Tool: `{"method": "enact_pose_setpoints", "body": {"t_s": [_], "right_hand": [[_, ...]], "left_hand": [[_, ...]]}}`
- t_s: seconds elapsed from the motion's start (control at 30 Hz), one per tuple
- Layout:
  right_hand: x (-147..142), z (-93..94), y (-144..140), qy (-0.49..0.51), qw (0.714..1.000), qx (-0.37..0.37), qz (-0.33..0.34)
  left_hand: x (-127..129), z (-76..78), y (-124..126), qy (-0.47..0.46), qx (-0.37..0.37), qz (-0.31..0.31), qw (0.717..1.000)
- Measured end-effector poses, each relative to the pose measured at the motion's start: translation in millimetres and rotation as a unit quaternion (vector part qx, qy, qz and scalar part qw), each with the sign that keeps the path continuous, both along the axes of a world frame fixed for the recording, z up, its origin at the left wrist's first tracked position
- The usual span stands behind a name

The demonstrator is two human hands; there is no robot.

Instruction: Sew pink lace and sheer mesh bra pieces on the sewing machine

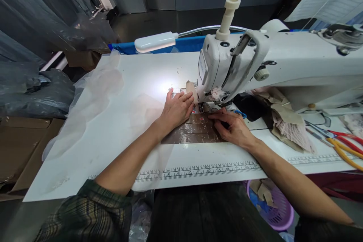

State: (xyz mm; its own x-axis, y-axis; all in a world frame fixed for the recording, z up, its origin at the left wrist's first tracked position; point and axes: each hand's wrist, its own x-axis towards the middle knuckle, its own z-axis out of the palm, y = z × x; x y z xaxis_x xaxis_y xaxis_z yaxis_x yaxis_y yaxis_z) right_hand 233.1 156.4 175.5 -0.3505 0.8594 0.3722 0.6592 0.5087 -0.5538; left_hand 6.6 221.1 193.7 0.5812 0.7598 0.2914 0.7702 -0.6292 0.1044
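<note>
Brown fabric (195,130) lies frame centre, under the machine (255,64). My left hand (177,109) presses flat on it; right hand (234,128) pins its edge, gripping nothing. Fingertips near the needle risk a stitch; uneven pressure skews the seam.

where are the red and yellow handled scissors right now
In the head view, the red and yellow handled scissors lie at the far right edge of the white sewing table, right of the crumpled beige fabric pile.

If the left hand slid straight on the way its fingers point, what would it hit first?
Probably the pale fabric roll right at the left hand's fingertips, then the sewing machine head just behind it; depth is hard to judge.
</note>
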Motion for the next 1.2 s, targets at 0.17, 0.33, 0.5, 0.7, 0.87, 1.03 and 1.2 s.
{"method": "enact_pose_setpoints", "body": {"t_s": [0.17,0.33,0.5,0.7,0.87,1.03,1.2], "right_hand": [[-1,3.9,-2,-0.013,1.000,-0.007,0.001],[-1,3.9,-3,-0.026,1.000,-0.009,0.010],[0,1.3,-3,-0.042,0.999,-0.026,0.004],[0,0.3,-2,-0.045,0.999,-0.016,0.000],[1,-0.9,-2,-0.047,0.999,-0.025,-0.003],[2,-1.7,0,-0.048,0.999,-0.026,0.002],[2,0.9,0,-0.049,0.999,-0.009,0.007]], "left_hand": [[-1,0.7,4,0.024,0.005,-0.004,1.000],[-2,1.5,7,0.037,-0.001,0.005,0.999],[-5,0.0,11,0.038,-0.011,0.012,0.999],[-6,-3.4,13,0.021,-0.012,0.032,0.999],[-8,-7.1,15,-0.012,-0.009,0.050,0.999],[-8,-6.8,14,-0.021,-0.025,0.070,0.997],[-8,-1.3,13,-0.005,-0.040,0.072,0.997]]}}
